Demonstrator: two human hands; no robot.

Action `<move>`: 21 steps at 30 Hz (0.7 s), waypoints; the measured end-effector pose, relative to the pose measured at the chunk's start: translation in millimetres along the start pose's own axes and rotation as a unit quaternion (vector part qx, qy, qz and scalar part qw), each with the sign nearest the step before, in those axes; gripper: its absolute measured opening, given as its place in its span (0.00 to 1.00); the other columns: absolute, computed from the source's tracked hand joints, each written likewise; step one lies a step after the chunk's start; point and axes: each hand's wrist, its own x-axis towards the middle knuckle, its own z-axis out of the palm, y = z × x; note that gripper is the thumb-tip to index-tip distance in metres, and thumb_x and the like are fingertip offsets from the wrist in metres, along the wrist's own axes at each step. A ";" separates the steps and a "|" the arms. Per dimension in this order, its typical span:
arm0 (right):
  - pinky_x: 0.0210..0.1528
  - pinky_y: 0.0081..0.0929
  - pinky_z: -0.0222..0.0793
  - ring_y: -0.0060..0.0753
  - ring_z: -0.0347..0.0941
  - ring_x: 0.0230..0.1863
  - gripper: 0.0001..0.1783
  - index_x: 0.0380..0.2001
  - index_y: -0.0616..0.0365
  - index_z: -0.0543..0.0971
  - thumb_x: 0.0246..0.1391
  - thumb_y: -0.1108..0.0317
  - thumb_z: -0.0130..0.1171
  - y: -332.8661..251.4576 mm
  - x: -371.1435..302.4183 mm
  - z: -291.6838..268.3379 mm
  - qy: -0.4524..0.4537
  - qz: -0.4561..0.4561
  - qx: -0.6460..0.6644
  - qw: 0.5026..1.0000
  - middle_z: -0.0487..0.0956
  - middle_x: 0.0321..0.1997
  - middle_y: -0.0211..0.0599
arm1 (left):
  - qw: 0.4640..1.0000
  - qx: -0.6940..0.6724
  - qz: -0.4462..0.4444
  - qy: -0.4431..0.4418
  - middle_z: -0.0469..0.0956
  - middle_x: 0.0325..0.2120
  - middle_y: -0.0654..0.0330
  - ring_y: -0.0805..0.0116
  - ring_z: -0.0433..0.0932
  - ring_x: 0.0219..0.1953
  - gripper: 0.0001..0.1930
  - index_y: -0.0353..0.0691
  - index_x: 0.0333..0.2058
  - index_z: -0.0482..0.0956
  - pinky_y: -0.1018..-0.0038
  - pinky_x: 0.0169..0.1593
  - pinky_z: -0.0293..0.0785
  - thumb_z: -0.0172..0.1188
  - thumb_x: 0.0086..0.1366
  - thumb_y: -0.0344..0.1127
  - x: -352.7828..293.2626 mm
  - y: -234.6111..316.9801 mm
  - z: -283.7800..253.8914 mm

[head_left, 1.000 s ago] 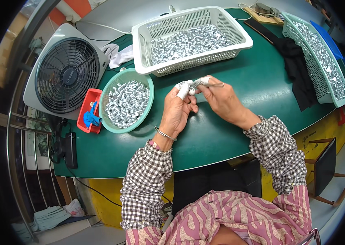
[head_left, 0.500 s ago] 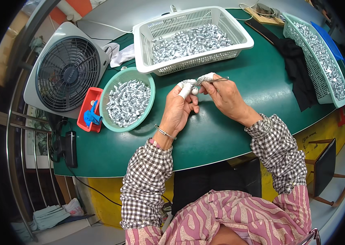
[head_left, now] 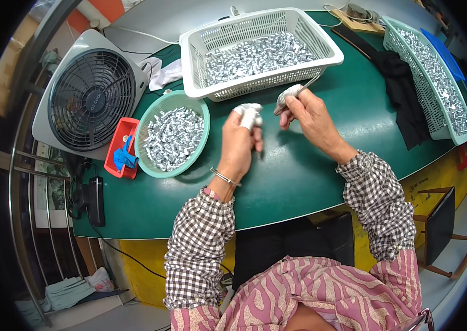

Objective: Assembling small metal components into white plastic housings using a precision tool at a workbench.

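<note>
Above the green table (head_left: 277, 187), my left hand (head_left: 239, 135) is closed, its thumb and fingertips wrapped in white. Motion smears its fingers, and whatever they hold is hidden. To its right, my right hand (head_left: 313, 118) grips a slim metal hand tool (head_left: 312, 83), whose shaft sticks out past the fingers towards the white basket; a thin pointed end shows below them. White wrapping covers fingers of this hand too. A gap separates the two hands. Nearest my left hand is a round pale green basket (head_left: 206, 129) full of small silver metal parts (head_left: 171, 138).
A white rectangular basket (head_left: 255, 88) of similar parts stands at the back. Another green basket (head_left: 432, 94) is at the far right, beside black cloth (head_left: 402, 94). On the left are a red bin (head_left: 116, 154), a fan (head_left: 95, 99) and a black power adapter (head_left: 96, 201).
My hands have moved apart. The right hand has drawn the metal tool away to the right and tilted it more upright; the left fingers have curled in.
</note>
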 end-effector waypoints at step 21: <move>0.22 0.17 0.67 0.19 0.70 0.21 0.11 0.31 0.66 0.71 0.59 0.69 0.43 4.8 3.4 0.2 0.070 -0.051 -0.103 0.991 0.75 0.23 0.33 | 0.700 0.639 0.307 0.088 0.75 0.27 0.54 0.54 0.74 0.26 0.07 0.38 0.29 0.72 0.67 0.27 0.70 0.59 0.53 0.33 -2.6 -2.5 -2.5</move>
